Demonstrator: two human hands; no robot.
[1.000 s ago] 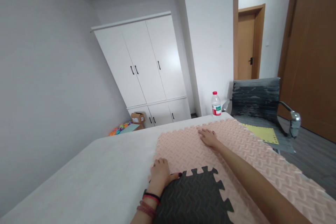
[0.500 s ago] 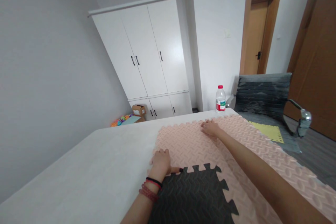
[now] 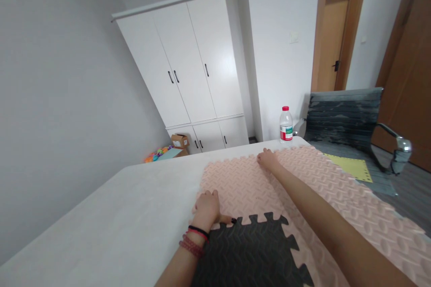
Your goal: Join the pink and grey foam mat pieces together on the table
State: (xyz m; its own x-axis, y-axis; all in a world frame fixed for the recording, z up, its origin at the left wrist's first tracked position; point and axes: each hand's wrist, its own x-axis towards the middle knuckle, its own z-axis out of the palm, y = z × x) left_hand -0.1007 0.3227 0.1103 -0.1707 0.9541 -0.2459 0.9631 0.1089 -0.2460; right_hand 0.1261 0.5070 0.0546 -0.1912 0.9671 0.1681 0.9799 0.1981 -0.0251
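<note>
Head view. The left hand [image 3: 206, 206] rests flat on the near left corner of the pink foam mat [image 3: 313, 188], fingers pressed together, thumb lying along the toothed seam with the dark grey mat [image 3: 251, 251]. The right hand [image 3: 266, 159] lies palm-down at the pink mat's far edge, fingers loosely together. Both mats lie interlocked on the white counter [image 3: 134, 215]. A water bottle [image 3: 286, 125] stands at the counter's far corner, beside a grey chair [image 3: 343, 116].
</note>
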